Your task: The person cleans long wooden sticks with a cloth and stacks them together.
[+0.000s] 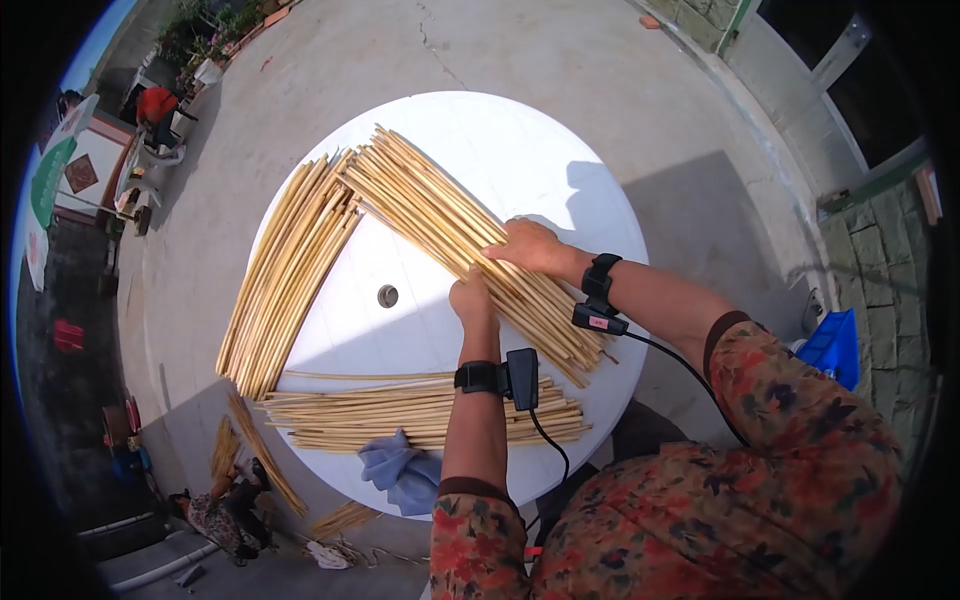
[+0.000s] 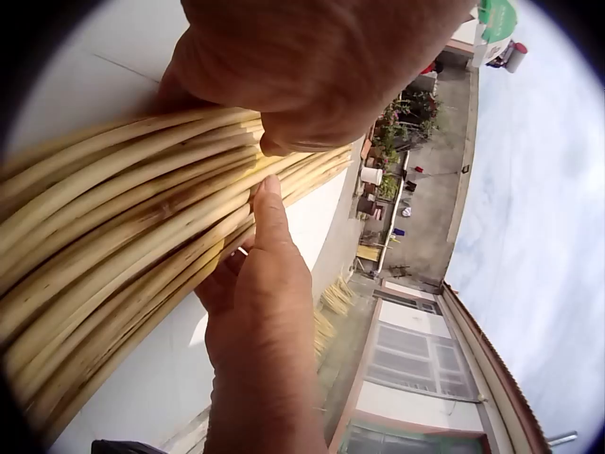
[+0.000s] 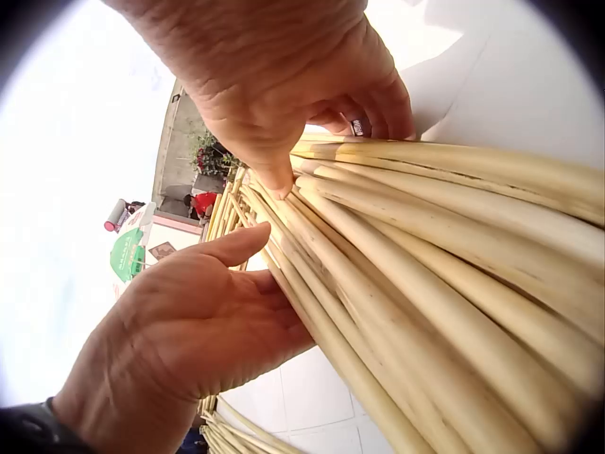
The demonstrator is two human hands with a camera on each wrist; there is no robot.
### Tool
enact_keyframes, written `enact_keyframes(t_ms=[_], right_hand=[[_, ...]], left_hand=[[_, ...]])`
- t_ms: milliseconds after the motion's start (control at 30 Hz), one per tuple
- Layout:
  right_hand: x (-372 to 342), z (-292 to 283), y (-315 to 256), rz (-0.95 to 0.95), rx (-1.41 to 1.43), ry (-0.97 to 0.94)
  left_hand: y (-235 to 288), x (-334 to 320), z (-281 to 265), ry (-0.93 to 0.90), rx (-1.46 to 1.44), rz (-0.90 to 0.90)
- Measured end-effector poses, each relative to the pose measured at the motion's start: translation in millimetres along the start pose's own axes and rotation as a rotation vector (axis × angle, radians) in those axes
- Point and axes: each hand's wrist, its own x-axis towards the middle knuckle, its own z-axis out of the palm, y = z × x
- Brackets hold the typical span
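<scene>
A bundle of long, thin, pale-yellow rods lies slantwise across the white round table. My left hand holds its near-left side, the thumb on top and the fingers tucked beneath in the right wrist view. Slightly farther up and right, my right hand grips the other side of the same bundle. In the right wrist view, the right thumb presses the rods from above, and a ring shows on one finger. Both hands are close together along the bundle's middle.
A second spread of rods lies at the left, and a third pile runs along the near side beside a blue-grey cloth. The table has a central hole. Other people are in the yard.
</scene>
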Motion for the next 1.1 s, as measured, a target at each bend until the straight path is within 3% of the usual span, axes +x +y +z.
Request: enact_keyframes(t_ms=[67,167,233,367,533,700,1100], right_hand=[[-1,-6,-8,0.047,0.082,-0.217],[-6,-12,-15,0.049,0.161,-0.257],[-6,-5,-11,0.040,0.211,-0.257],[-11,-13,-15,0.020,0.347,-0.283],[-6,6,-3,0.003,0.316,-0.168],[-1,13,9,-0.003,0.485,-0.183],[-10,23,7,0.016,0.473,-0.140]], left_hand=[[2,0,2,0.029,0.024,-0.009],[0,0,7,-0.054,-0.158,0.037],[13,-12,11,-0.148,-0.300,-0.035],[12,-7,16,-0.155,-0.296,-0.111],[14,-6,24,-0.189,-0.351,-0.014],[13,-6,29,-0.144,-0.390,-0.028],[16,-6,21,-0.174,-0.347,-0.083]])
